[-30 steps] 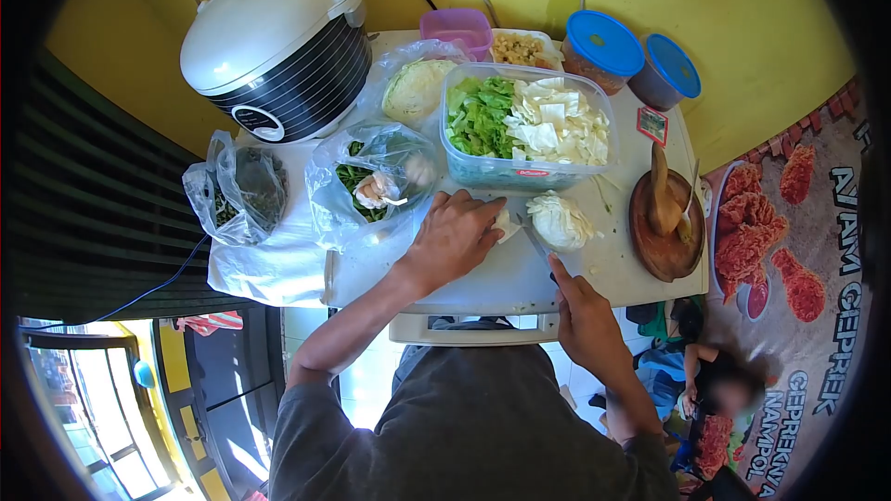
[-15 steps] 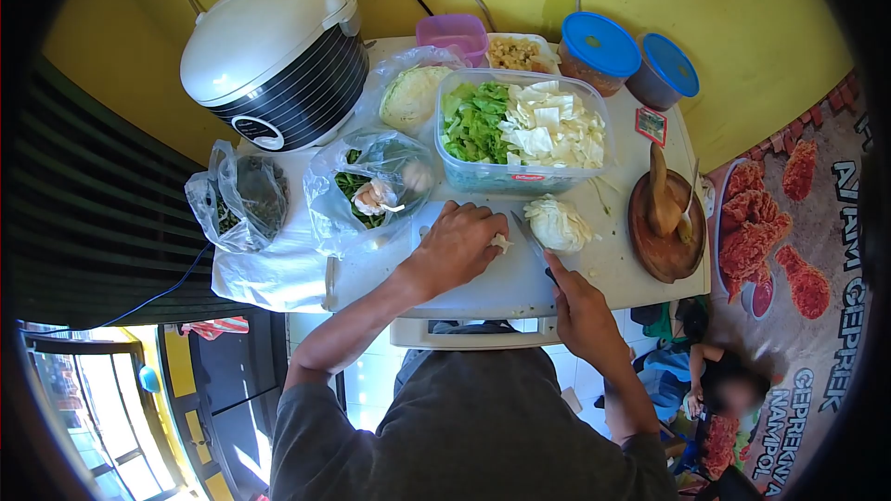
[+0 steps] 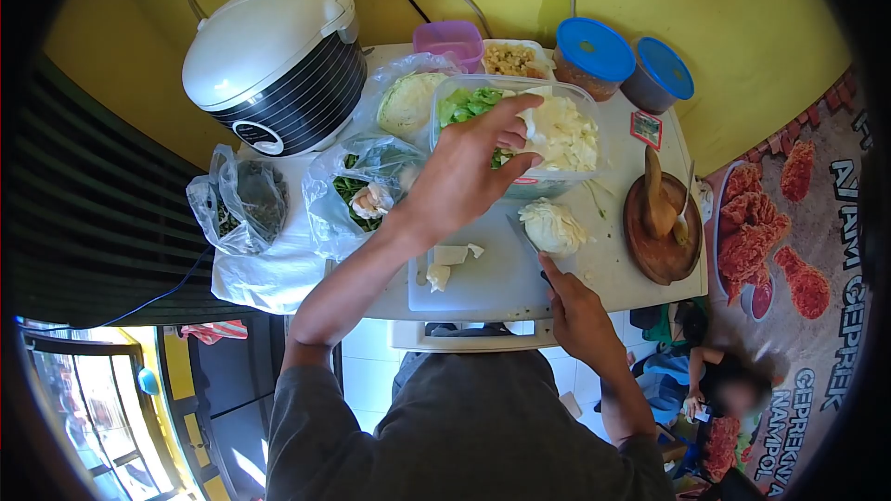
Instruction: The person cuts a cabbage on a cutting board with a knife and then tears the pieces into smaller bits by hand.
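My left hand (image 3: 478, 158) is over the clear plastic box (image 3: 557, 187), its fingers apart above chopped white cabbage (image 3: 568, 137), with nothing visible in them. Green leaves (image 3: 464, 105) fill the box's left side. The fingers of my right hand (image 3: 575, 301) are wrapped round a knife (image 3: 527, 239), whose blade points up and left at the edge of the white cutting board (image 3: 492, 280). A cut cabbage head (image 3: 553, 227) sits just right of the blade. Small white pieces (image 3: 445, 262) lie on the board's left part.
A rice cooker (image 3: 278, 56) stands back left, near bags of greens (image 3: 246, 204) and garlic (image 3: 369, 201). Half a cabbage (image 3: 408, 102) lies behind. Blue-lidded tubs (image 3: 596, 48) are at the back, a stone mortar (image 3: 661, 255) at the right. A person (image 3: 710, 380) is low at right.
My left hand has risen from the board to over the box and its fingers have spread. White pieces on the board are now uncovered. My right hand still holds the knife, hardly moved.
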Motion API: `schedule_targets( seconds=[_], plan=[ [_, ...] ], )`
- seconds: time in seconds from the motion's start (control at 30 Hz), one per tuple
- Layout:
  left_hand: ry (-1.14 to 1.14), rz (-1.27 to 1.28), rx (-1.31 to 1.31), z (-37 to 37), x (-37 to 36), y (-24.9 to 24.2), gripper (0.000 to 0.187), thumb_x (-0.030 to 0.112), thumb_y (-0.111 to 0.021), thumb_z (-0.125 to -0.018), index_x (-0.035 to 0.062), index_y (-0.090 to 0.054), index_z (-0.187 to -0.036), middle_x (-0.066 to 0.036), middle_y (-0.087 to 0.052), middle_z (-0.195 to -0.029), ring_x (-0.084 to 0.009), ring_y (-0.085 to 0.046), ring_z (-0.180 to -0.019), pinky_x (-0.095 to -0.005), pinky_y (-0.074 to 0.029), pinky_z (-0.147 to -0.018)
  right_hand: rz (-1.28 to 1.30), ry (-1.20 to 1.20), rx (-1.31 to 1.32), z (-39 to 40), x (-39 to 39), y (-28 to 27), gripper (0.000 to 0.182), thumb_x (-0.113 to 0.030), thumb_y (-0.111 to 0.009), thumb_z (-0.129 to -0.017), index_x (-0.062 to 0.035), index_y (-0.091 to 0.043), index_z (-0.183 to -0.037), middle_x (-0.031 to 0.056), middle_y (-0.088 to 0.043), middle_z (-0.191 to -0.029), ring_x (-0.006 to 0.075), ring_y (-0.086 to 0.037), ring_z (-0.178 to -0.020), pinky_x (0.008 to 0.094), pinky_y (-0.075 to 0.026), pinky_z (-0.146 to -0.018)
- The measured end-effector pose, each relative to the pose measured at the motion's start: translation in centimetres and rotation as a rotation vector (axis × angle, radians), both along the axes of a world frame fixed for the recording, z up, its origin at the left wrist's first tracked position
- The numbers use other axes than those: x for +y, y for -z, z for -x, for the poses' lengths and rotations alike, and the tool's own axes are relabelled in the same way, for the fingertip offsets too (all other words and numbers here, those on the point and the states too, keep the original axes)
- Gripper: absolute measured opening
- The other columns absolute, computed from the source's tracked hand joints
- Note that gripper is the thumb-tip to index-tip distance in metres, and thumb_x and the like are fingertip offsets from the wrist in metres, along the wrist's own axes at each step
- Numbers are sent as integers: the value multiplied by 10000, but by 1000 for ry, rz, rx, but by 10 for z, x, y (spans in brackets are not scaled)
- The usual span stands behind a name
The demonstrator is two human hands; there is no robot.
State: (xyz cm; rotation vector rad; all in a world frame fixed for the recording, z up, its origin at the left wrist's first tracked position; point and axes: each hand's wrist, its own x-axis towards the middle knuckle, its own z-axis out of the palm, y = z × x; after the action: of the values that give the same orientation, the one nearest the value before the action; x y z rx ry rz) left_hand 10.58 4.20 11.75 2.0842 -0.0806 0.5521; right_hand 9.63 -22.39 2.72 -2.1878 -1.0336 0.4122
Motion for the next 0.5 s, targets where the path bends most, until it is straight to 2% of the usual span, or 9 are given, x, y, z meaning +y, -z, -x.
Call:
schedule_targets(
  seconds=[0.07, 0.17, 0.27, 0.37, 0.5],
  plan=[
    [0, -254, -152, -9, 4, 16, 259, 99, -779, -882, 27, -726, -1125, -143, -705, -1040, -312, -710, -902, -411, -564, -824, 9, -1, -16, 0, -1, 1, 672, 59, -539, -931, -83, -381, -1568, 220, -600, -924, 408, -648, -745, 491, -539, -719],
    [-87, -497, -117, -6, 4, 23, 256, 195, -723, -943, 43, -742, -1147, -145, -674, -1075, -345, -654, -1018, -441, -519, -864, 11, -1, -11, 0, -2, 3, 678, 59, -539, -929, -87, -376, -1571, 217, -599, -929, 404, -646, -739, 492, -541, -720],
    [-122, -675, 17, 3, 4, 15, 302, 281, -663, -986, 59, -745, -1174, -141, -651, -1142, -330, -576, -1154, -451, -451, -927, 0, -5, -5, 0, -2, 1, 677, 58, -539, -929, -87, -376, -1570, 219, -602, -934, 407, -647, -742, 496, -541, -720],
    [-100, -735, 103, 7, 5, 12, 324, 322, -638, -1000, 68, -755, -1165, -127, -631, -1205, -307, -532, -1206, -445, -402, -966, 10, -4, -7, 0, 0, -1, 667, 55, -535, -933, -82, -379, -1566, 222, -604, -938, 410, -647, -743, 502, -539, -719],
    [-186, -673, -157, 15, 6, 23, 274, 240, -695, -958, 64, -757, -1159, -123, -637, -1180, -292, -539, -1194, -462, -400, -977, 50, 16, 25, 1, 2, -6, 640, 77, -527, -935, -53, -400, -1548, 234, -606, -917, 416, -630, -812, 478, -514, -792]
  ],
)
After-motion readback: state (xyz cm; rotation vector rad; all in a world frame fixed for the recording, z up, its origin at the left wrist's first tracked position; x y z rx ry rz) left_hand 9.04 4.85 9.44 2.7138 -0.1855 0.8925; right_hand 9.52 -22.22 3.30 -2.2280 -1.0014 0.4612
